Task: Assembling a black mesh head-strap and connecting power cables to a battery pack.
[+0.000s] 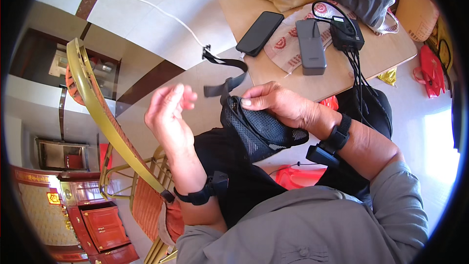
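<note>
the right hand (273,101) pinches the top edge of a black mesh pouch (261,129) over the lap, its strap (224,76) dangling. the left hand (168,112) hovers loosely curled, empty; best it steadies the pouch's lower side so the mesh stays taut.

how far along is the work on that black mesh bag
Done: little shows as finished; the strap hangs loose above the bag, and whether it was unclipped cannot be told. In hand: the right hand grips the top edge of the black mesh bag, thumb on the rim, while the left hand is raised beside it, fingers curled, holding nothing. Left: the bag's inside is not visible, so open or shut is unclear.
</note>
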{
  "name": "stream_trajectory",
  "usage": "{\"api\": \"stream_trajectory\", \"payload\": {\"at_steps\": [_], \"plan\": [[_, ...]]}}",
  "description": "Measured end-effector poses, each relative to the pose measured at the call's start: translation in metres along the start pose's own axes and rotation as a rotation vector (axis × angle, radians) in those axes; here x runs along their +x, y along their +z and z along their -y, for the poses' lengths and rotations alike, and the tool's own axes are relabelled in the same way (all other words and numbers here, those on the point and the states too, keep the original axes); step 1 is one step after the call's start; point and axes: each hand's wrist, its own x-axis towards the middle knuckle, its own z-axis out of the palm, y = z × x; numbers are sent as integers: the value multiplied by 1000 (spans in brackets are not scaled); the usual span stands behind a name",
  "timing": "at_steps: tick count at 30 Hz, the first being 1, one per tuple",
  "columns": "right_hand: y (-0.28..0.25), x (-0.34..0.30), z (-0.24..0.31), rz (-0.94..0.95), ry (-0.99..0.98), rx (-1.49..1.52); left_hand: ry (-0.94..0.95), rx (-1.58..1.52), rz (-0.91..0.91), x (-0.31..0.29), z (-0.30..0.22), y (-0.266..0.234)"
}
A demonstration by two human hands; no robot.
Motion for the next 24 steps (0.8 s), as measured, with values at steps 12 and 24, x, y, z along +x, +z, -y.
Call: {"api": "stream_trajectory", "payload": {"at_steps": [12,24], "plan": [[8,2,4,57,10,131,-240,23,323,-42,12,7],[16,-3,6,88,-18,-29,100,-108,177,-50,11,2]]}}
